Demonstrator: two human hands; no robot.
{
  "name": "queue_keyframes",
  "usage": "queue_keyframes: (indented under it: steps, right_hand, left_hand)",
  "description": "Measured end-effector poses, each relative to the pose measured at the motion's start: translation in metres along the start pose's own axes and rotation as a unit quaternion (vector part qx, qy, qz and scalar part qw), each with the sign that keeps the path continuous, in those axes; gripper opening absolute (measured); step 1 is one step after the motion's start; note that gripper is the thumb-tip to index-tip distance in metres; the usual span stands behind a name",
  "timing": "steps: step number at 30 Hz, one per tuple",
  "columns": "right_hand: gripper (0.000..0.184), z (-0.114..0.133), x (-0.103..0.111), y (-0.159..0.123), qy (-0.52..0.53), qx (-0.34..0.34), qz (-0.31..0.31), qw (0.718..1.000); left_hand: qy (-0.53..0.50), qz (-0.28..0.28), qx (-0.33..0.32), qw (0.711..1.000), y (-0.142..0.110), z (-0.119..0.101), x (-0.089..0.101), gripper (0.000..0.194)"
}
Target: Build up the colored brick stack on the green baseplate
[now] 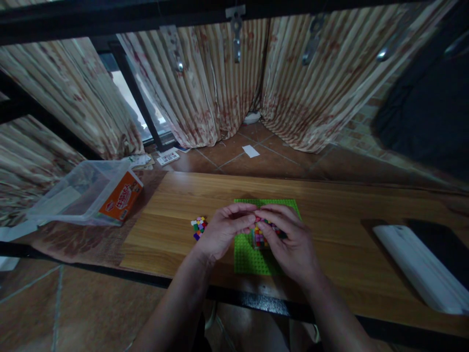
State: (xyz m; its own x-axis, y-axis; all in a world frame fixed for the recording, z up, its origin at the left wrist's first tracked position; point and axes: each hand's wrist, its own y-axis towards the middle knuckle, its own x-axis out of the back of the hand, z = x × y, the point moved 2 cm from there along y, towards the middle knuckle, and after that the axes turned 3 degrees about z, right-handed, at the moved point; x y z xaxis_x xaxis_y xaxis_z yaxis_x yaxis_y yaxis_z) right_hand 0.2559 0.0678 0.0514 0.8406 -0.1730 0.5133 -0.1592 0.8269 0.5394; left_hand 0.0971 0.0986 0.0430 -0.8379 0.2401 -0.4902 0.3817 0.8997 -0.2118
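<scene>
A green studded baseplate (252,259) lies on the wooden table (337,225) in front of me. Both hands meet over its middle. My left hand (223,232) and my right hand (289,244) have their fingers curled and pinched together around a small block of many-coloured bricks (261,234), which stands on or just above the plate. A small pile of loose coloured bricks (199,228) sits on the table just left of my left hand.
A clear plastic tub (73,195) with an orange label lies at the table's left end on a patterned cloth. A white flat object (417,266) and a dark one lie at the right. Curtains, a tiled floor and papers are behind.
</scene>
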Motion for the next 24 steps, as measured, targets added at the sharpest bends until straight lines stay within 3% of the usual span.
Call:
queue_keyframes:
  steps: [18,21,24]
  right_hand:
    - [0.011,0.007,-0.001,0.001,-0.052,-0.020,-0.001,0.998]
    - [0.010,0.003,0.006,0.002,-0.042,-0.044,-0.018,0.998]
    - [0.008,-0.008,0.015,0.000,-0.033,-0.094,-0.053,0.994]
  left_hand:
    - [0.095,-0.006,-0.046,0.994,0.005,0.003,-0.006,0.034]
    - [0.124,-0.007,-0.062,0.990,0.005,-0.009,-0.003,0.033]
    - [0.163,0.027,-0.090,0.982,-0.012,-0.038,-0.001,0.033]
